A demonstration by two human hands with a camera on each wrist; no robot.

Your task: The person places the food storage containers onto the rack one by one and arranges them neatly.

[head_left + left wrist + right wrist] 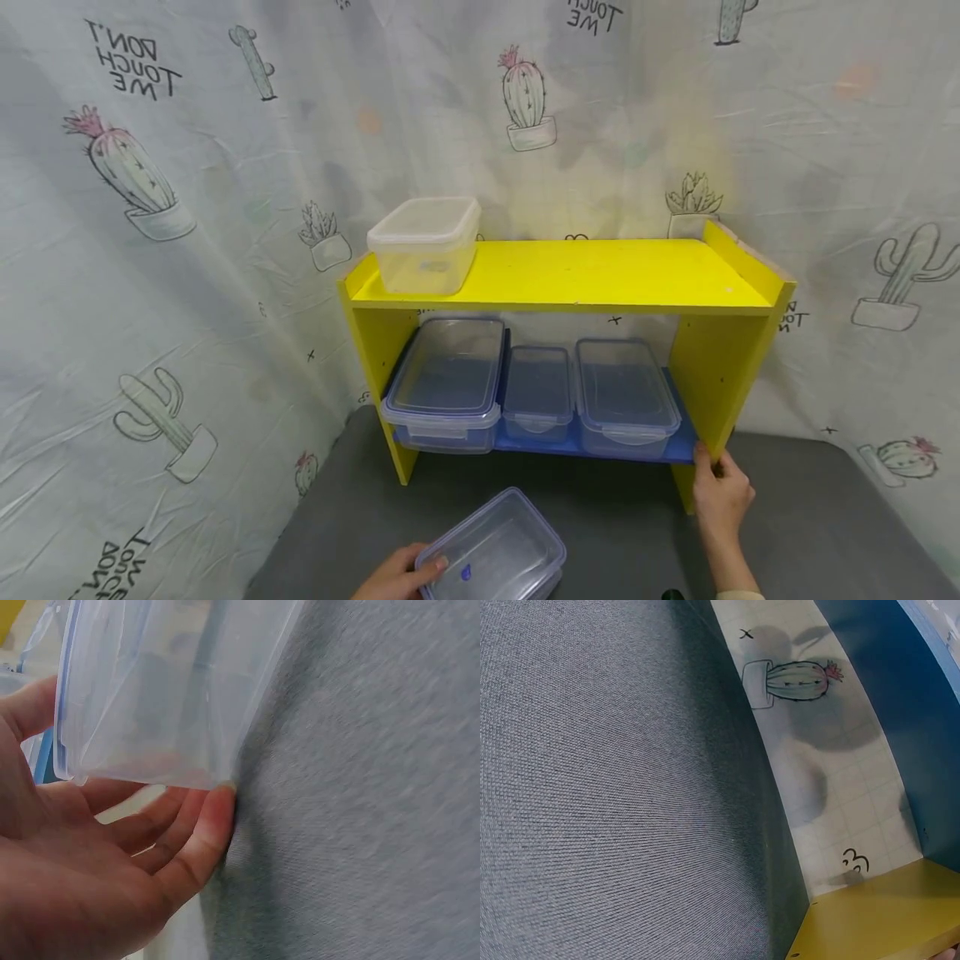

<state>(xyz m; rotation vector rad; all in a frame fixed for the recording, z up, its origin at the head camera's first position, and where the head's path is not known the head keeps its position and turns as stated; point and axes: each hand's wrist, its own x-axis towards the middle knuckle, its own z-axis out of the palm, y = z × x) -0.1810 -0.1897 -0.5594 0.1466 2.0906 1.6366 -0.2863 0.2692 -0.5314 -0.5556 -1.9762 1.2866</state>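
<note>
My left hand [399, 575] grips a clear plastic food container [498, 546] with a bluish lid, low at the front. Its thumb lies on the lid. In the left wrist view, the fingers of that hand [127, 847] curl along the side of the container [165, 697], which is close to the grey cloth surface. At the lower right corner of a yellow shelf unit [570, 271], my right hand [722, 496] holds the side panel's front edge, near the blue lower shelf [684, 433]. Only a bit of a finger shows in the right wrist view.
On the blue shelf stand a large lidded container [448, 371], a small one [538, 387] and a medium one [626, 392]. A white-lidded container [426, 246] sits on the top left. Behind hangs a cactus-print curtain [420, 100]. A small dark round object [672, 594] shows at the front edge.
</note>
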